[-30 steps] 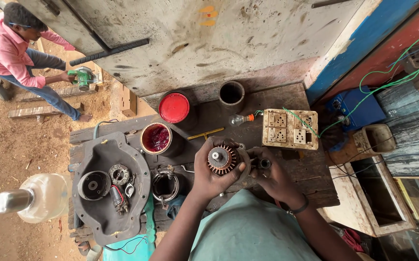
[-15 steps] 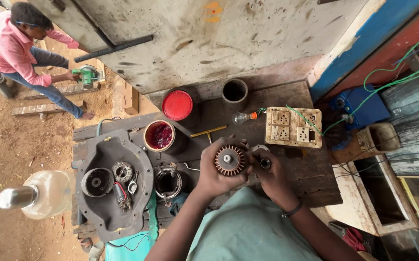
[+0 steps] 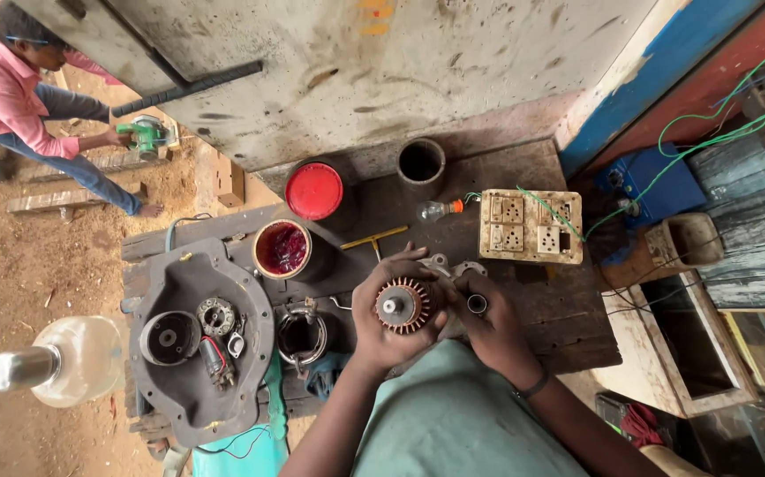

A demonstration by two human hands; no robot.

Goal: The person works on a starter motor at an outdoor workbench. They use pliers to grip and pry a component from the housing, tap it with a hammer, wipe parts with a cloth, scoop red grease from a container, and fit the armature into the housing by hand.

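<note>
Partly hidden, the rotor [image 3: 402, 305] sits gripped in the left hand [image 3: 388, 320], the right hand [image 3: 491, 329] pinches a bush [image 3: 477, 304], and the tin [image 3: 282, 249] holds red liquid.

Soft, even daylight fills the scene, with no hard-edged shadows anywhere on the bench [image 3: 568, 309]. The sandy ground to the left of the bench is the brightest area, pale but not washed out. The far right, beyond the bench, lies dimmer among dark boards. A clear plastic bottle [image 3: 73, 358] left of the bench looks hazy and soft, out of focus, with a dull sheen on its metal neck. The red liquid in the open tin [image 3: 282, 249] on the bench carries a small wet glint. Wide-angle distortion bends straight lines near the edges of the picture. The centre of the bench is sharp.
</note>
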